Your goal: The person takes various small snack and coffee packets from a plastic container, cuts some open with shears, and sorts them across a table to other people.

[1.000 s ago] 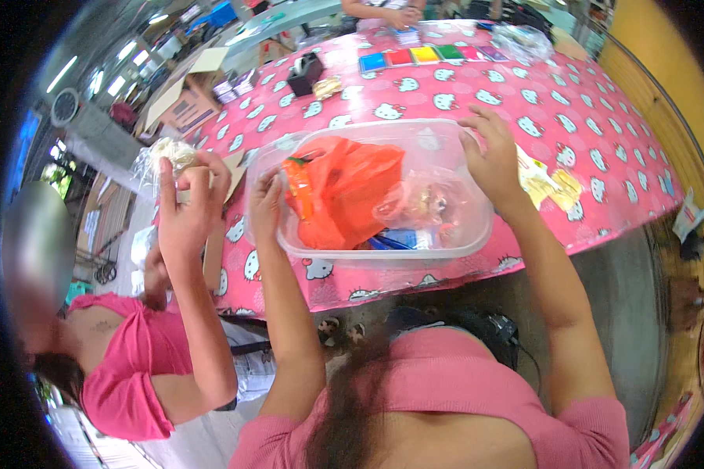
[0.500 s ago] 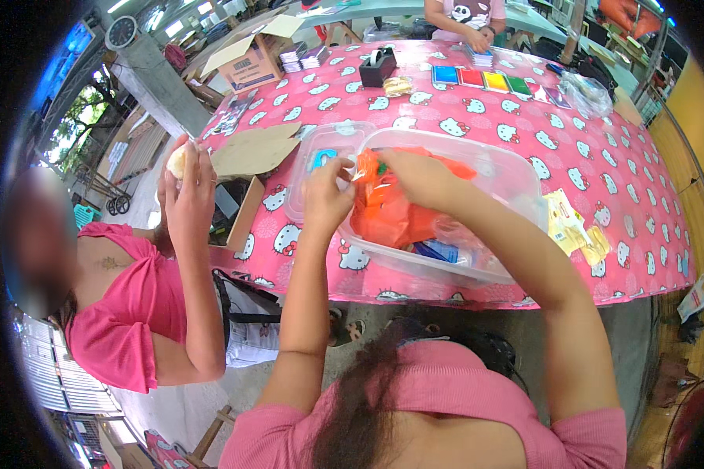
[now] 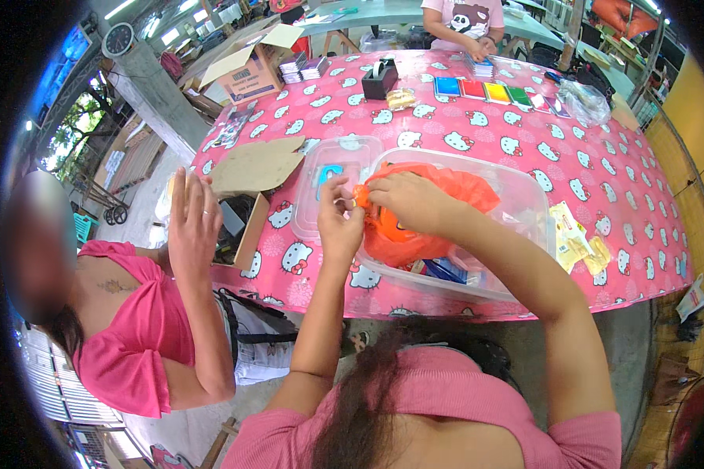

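Observation:
An orange plastic bag lies in a clear plastic bin, its gathered neck at the bin's left side. Between thumb and fingers, my left hand pinches the twisted end of that neck. My right hand is closed on the bag just right of it, partly covering the bag; its fingertips are hidden. Blue packets show under the bag's near edge. Beside the bin is a clear lid with a blue object on it.
An open cardboard box with dark items stands left, near a co-worker in pink. Yellow packets lie right of the bin. Farther back are a black tape dispenser, coloured packs and another person.
Both hands have drawn together at the bag's neck, now bunched into a narrow twist. The bag looks more rounded. The whole view has shifted slightly.

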Tool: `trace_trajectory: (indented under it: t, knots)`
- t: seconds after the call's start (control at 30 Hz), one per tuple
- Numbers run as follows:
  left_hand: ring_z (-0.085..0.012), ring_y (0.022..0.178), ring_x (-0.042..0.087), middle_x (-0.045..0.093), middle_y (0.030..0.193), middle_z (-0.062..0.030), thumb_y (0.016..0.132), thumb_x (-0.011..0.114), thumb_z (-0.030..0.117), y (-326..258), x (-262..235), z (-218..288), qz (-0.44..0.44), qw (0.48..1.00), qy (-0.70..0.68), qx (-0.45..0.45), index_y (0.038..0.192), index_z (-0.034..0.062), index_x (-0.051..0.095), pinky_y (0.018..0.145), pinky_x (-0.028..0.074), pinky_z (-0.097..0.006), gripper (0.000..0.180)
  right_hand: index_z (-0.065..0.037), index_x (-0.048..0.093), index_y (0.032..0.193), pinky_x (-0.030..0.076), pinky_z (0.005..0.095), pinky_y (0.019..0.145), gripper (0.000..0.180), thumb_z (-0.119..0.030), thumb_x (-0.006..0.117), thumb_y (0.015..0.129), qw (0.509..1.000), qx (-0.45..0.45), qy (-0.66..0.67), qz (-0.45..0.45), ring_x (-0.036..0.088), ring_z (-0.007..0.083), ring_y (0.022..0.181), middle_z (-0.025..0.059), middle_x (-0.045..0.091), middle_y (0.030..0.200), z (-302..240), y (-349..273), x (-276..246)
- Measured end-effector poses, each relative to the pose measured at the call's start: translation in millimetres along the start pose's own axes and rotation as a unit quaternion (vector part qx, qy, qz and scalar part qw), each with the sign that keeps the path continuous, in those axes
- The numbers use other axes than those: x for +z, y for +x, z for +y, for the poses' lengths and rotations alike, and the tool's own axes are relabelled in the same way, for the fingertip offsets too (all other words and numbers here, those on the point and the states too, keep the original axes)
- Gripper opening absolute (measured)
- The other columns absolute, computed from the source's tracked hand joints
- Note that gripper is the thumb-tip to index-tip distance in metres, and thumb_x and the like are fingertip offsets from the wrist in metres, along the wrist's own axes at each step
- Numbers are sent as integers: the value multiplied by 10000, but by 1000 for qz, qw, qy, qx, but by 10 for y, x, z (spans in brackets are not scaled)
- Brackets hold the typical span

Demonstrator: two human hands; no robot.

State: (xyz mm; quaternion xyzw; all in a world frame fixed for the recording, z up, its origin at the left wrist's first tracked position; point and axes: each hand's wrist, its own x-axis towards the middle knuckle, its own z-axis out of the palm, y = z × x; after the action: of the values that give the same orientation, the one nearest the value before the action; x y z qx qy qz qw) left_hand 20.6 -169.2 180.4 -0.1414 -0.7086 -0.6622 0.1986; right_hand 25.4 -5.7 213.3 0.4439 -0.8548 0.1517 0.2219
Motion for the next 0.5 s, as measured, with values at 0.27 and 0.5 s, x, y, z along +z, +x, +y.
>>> trace_trajectory:
  t: [0.27, 0.5]
  knots:
    - [-283, 803, 584, 644, 785, -93, 759, 468, 196, 57, -32, 343, -302, 904, 303, -23, 891, 111, 666, 773, 393, -412, 252, -64, 539, 959, 458, 405, 655, 249, -60, 591, 715, 965, 247, -30, -83, 564, 295, 830, 120, 508, 915, 175, -307, -322]
    - [-335, 697, 567, 628, 777, -122, 688, 631, 307, 235, 428, 298, -282, 802, 426, 309, 935, 72, 622, 687, 460, -391, 341, -64, 534, 1026, 448, 393, 744, 364, 18, 576, 674, 966, 257, 11, -31, 528, 324, 904, 151, 470, 979, 118, -510, -373]
